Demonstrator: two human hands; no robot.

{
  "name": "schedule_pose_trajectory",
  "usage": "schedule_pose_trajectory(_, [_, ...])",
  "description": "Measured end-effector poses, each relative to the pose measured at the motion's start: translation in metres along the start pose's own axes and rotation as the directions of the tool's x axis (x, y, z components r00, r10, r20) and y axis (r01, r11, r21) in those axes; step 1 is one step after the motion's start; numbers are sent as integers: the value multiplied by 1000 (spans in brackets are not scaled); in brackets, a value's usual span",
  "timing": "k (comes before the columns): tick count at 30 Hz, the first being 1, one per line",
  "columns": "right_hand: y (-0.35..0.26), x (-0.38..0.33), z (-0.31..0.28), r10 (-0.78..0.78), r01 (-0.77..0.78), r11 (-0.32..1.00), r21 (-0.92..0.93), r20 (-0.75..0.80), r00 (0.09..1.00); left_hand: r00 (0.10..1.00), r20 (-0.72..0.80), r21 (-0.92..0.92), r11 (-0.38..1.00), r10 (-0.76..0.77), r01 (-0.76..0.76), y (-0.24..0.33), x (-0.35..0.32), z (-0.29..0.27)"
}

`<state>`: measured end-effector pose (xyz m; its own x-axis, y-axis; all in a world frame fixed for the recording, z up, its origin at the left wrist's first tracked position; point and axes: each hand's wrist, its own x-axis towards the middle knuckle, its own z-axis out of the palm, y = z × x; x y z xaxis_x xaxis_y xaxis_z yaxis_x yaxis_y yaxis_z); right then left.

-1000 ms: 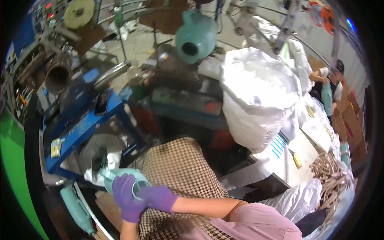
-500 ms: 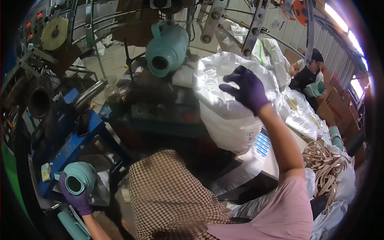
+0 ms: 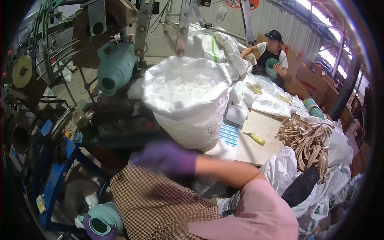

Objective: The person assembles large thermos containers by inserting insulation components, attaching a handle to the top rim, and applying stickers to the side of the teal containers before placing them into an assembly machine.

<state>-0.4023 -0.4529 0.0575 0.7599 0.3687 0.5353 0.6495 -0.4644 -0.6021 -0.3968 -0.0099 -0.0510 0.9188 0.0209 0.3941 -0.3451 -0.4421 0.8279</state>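
My left hand (image 3: 109, 235), in a purple glove, grips a teal plastic jug (image 3: 109, 215) near the lower left edge, its round mouth facing up toward me. My right hand (image 3: 164, 158), also gloved in purple, is smeared by motion in front of my checked apron (image 3: 156, 200). Whether that hand holds anything is not visible. Just beyond it stands a large open white sack (image 3: 180, 116), filled with loose white rings (image 3: 180, 88). Another teal jug (image 3: 116, 68) lies tilted on the machine beyond, its mouth toward me.
A blue metal stand (image 3: 60, 176) is at the left. On the board right of the sack are a yellow-handled tool (image 3: 255, 138) and a blue-and-white label sheet (image 3: 228, 135). Beige strips (image 3: 306, 140) lie in a heap. Another person (image 3: 272, 58) sits at the far right holding a teal piece.
My right hand has moved from over the sack down and left to in front of my apron. The view has shifted right; the left hand still holds its jug, now lower in the picture.
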Motion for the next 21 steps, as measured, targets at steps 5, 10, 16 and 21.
schedule_pose_trajectory(5, [39, -66, 83, 542, -527, 840, -129, 172, 822, 984, 60, 160, 972, 166, -174, 15, 8, -11])
schedule_pose_trajectory(10, [-20, 14, 79, 127, -130, 992, -4, -186, 974, 964, 47, 77, 962, 260, -263, 39, 26, 11])
schedule_pose_trajectory(16, [-52, 47, 124, -205, 99, 716, 691, 73, 976, 925, 124, 128, 918, 360, -374, 67, 42, 24])
schedule_pose_trajectory(21, [-63, 73, 147, -237, 200, 938, 282, 105, 966, 922, 196, 140, 921, 334, -364, 72, 46, 20])
